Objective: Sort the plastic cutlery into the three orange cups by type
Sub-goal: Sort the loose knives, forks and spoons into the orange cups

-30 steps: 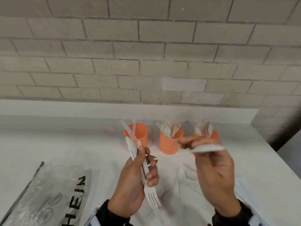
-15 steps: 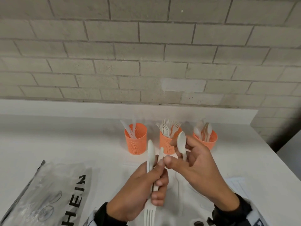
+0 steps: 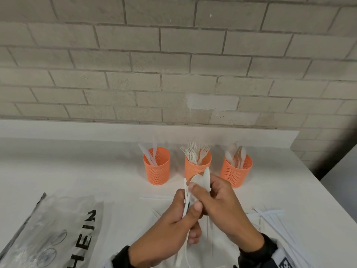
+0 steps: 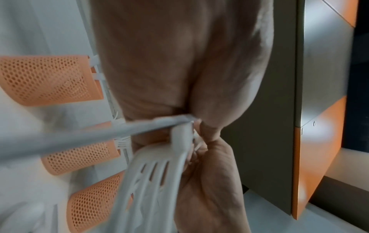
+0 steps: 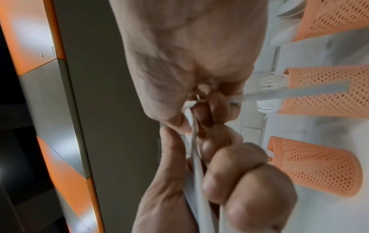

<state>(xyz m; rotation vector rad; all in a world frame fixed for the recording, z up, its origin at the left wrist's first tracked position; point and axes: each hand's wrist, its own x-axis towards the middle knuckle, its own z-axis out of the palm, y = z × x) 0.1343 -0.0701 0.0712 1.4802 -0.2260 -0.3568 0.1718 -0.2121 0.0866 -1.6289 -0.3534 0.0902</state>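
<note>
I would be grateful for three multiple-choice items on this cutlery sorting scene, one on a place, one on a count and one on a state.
1. Which orange cup holds the forks?
A. left cup
B. middle cup
C. right cup

2. How many orange cups stand on the table?
A. two
B. three
C. four

3. What are the hands doing?
A. resting flat on the table
B. both gripping white cutlery together
C. lifting a cup

Answers: 1 B, tines stick up from the middle cup. 2 B, it stands between the left cup and the right cup. 3 B, the left hand and the right hand curl round the white cutlery.
</note>
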